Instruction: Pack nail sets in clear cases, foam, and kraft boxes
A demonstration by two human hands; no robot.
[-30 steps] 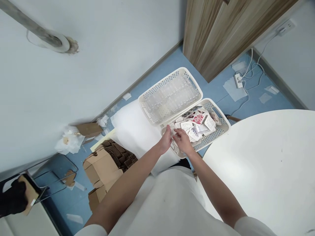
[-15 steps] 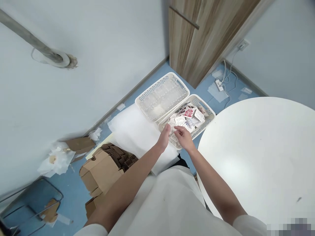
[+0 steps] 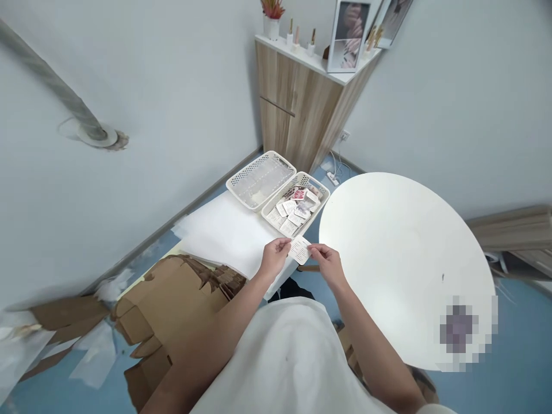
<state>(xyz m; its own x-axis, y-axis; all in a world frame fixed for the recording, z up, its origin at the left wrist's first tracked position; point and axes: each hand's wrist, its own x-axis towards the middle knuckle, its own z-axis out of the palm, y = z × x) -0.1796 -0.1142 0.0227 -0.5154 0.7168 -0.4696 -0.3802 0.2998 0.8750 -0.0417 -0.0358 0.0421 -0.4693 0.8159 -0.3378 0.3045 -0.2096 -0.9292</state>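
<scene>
A small white card (image 3: 299,250) with lines of print and rounded corners is held out flat in front of me. My left hand (image 3: 275,256) pinches its left edge between thumb and fingers. At its right edge my right hand (image 3: 328,261) grips it the same way. Just beyond the card stands a white perforated basket (image 3: 324,202) filled with similar printed cards (image 3: 290,208), one with red lettering. To its left, touching it, a second white basket (image 3: 233,187) contains clear plastic items that I cannot make out exactly.
White sheet material (image 3: 224,230) lies beside the baskets, with folded brown cardboard boxes (image 3: 181,299) nearer me. A round white table (image 3: 401,247) is on the right. Behind the baskets stands a wooden cabinet (image 3: 297,92). Power cables (image 3: 338,167) lie near it.
Both hands have come back from the card-filled basket towards me and now hold a card between them. My view has tilted up, showing the cabinet top and more of the table.
</scene>
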